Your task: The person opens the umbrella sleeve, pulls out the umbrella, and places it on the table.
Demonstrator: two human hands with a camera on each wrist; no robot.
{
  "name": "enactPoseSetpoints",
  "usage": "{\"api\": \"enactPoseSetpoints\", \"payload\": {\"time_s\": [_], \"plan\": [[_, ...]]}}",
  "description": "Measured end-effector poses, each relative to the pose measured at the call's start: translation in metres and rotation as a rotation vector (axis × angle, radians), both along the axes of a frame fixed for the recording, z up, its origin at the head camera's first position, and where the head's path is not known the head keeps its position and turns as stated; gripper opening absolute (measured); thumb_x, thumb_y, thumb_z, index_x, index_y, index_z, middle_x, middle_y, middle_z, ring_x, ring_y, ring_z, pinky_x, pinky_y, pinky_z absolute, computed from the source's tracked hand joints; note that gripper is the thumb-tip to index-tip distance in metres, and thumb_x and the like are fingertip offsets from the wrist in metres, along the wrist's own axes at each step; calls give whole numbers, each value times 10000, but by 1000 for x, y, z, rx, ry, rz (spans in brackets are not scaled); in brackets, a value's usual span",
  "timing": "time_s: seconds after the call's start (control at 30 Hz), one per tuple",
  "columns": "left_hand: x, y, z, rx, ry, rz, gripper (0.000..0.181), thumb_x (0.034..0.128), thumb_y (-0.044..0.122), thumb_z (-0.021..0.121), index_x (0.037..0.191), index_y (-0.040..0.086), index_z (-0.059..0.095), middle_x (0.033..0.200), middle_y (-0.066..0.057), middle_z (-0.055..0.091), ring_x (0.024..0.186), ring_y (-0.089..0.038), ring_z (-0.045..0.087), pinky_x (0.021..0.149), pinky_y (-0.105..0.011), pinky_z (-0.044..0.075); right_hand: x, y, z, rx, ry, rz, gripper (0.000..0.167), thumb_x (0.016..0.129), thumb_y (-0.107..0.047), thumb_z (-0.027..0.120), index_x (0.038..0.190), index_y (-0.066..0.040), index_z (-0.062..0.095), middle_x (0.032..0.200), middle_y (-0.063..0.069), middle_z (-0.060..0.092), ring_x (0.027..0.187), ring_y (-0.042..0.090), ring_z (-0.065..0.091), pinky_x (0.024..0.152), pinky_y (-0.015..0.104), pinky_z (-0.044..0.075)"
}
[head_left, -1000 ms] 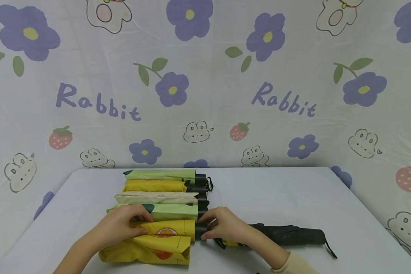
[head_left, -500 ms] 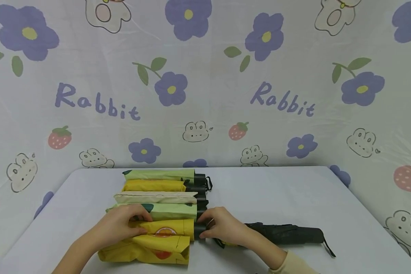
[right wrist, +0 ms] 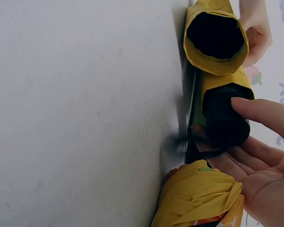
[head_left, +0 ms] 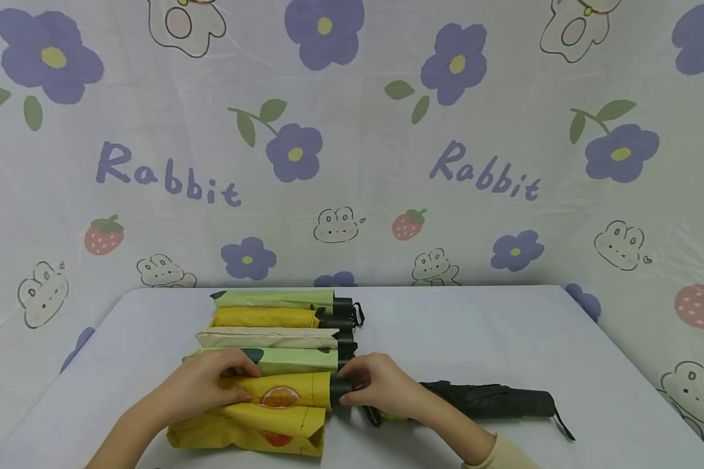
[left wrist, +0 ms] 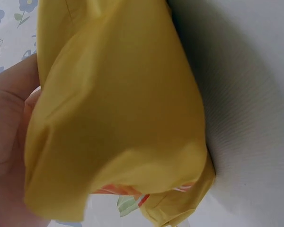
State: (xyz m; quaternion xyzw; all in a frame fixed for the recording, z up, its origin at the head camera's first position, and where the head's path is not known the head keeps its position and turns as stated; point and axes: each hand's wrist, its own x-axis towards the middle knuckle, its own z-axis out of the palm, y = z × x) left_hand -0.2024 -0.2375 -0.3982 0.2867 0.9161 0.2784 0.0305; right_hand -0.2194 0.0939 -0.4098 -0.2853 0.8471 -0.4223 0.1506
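Note:
A yellow folded umbrella with an orange-slice print (head_left: 279, 397) lies crosswise in front of the row. My left hand (head_left: 205, 385) grips its left part between thumb and fingers. Its black handle (head_left: 339, 389) is pinched by my right hand (head_left: 381, 385); in the right wrist view the thumb and fingers lie on either side of that handle (right wrist: 226, 116). A loose yellow sleeve (head_left: 246, 428) with an open end (right wrist: 215, 35) lies just in front of the umbrella. Yellow cloth (left wrist: 118, 94) hides most of my left fingers in the left wrist view.
Behind, side by side, lie a green umbrella (head_left: 293, 360), a cream one (head_left: 270, 338), a yellow one (head_left: 264, 317) and another green one (head_left: 276, 299). A black umbrella (head_left: 487, 400) with a strap lies to the right, partly behind my right forearm. A printed cloth hangs behind the white table (head_left: 475, 339).
The held umbrella has risen slightly and its orange-slice print has turned more into view. Both hands keep their hold, the right one shifted slightly left.

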Motion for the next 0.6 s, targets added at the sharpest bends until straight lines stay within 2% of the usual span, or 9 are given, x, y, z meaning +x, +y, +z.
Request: {"api": "enactPoseSetpoints", "payload": {"time_s": [0.13, 0.27, 0.4, 0.6], "plan": [[-1, 0, -1, -13, 11, 1, 314, 816, 437, 754, 1086, 301, 672, 1068, 160, 683, 980, -65, 633, 837, -268, 541, -1, 0, -1, -38, -51, -21, 313, 841, -133, 755, 1125, -24, 681, 1154, 149, 672, 991, 230, 679, 807, 321, 585], [-1, 1, -1, -39, 18, -1, 361, 812, 475, 745, 1123, 307, 668, 1113, 156, 684, 1041, -109, 643, 886, -312, 542, -1, 0, -2, -62, -74, -41, 314, 845, -144, 740, 1138, -45, 688, 1158, 135, 672, 961, 186, 650, 801, 308, 569], [-1, 2, 0, -57, 22, -3, 380, 809, 485, 745, 1137, 313, 663, 1130, 151, 681, 1062, -126, 643, 903, -332, 539, -1, -2, -3, -71, -79, -57, 329, 838, -154, 739, 1147, -50, 695, 1140, 122, 675, 915, 145, 616, 769, 268, 542], [-1, 2, 2, -51, -2, -13, 382, 814, 475, 745, 1145, 306, 659, 1141, 147, 677, 1082, -137, 639, 923, -346, 535, -1, -4, -6, -74, -56, -66, 358, 821, -183, 785, 1141, -45, 704, 1145, 127, 682, 953, 153, 648, 796, 263, 561]]}}
